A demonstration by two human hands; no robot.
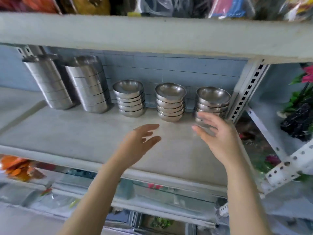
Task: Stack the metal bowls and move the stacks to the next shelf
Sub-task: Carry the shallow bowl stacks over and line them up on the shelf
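Left hand (144,139) and right hand (215,133) were empty, fingers spread wide. Bowl stack (213,97) stood just beyond the right hand. Stacking looked done; nothing apparently moved off the shelf (76,133).

Upper shelf (152,31): row of plastic-wrapped packets (186,5) in red, yellow, blue and black, blurred. Pale blue wall (169,72) behind. White slotted upright post (249,89) at right. Beyond post: pink artificial flowers (306,77) with green leaves, above dark speckled base (298,121). Perforated angle bracket (288,168) lower right. Orange packets (17,168) lower left, blurred.
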